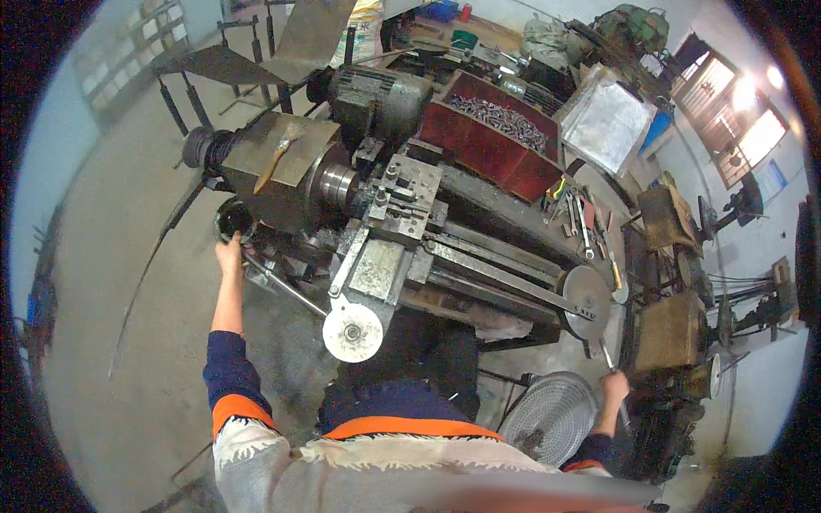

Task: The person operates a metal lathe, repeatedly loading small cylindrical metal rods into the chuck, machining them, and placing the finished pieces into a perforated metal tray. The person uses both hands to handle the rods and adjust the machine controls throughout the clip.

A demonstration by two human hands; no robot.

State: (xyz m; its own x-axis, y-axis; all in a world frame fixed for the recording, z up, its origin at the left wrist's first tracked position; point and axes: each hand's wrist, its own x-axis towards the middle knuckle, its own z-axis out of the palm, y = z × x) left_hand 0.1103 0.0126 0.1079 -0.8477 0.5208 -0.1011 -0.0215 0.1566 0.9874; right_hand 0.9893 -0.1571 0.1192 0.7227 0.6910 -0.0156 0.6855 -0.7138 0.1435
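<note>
1. A slim grey metal rod (608,357) is at the right end of the oily grey metal lathe (376,265), just below a dark grey round metal plate (586,295); the right hand (614,389) is clenched around it.
2. A dark round part with a paler rim (233,219) is at the lathe's left end; the left hand (227,251) touches its lower edge, but I cannot tell whether the fingers grasp it.
3. A wooden-handled brush (278,162) lies on the lathe's flat, brownish metal cover (298,141).
4. Behind, a dark red rectangular box (466,141) holds small shiny metal pieces (505,120).
</note>
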